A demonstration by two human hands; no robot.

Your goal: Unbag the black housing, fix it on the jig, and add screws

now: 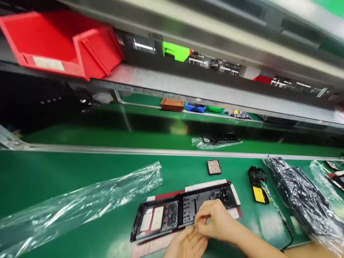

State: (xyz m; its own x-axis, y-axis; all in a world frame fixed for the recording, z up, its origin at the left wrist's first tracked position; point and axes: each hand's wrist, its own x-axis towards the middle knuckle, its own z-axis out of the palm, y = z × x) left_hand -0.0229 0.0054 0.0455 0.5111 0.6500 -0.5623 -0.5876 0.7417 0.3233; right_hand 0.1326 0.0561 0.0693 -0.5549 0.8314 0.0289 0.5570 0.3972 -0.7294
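A black plastic housing [185,208] lies on a red and white padded fixture [158,244] on the green bench. In front of its near edge my left hand [186,243] is turned palm up, fingers together and slightly cupped; whatever lies in it is too small to name. My right hand [215,220] pinches at the left fingertips, over the housing's near edge, and a tiny item between its thumb and finger cannot be made out. A small black tray of tiny metallic parts [214,167] sits behind the housing.
Clear plastic film [107,200] stretches across the left. To the right are a soldering iron stand [258,182] with a cabled iron [276,208] and bagged black parts [301,197]. A metal shelf [172,84] overhead holds a red bin [61,46]; more bagged parts [220,139] lie behind the rail.
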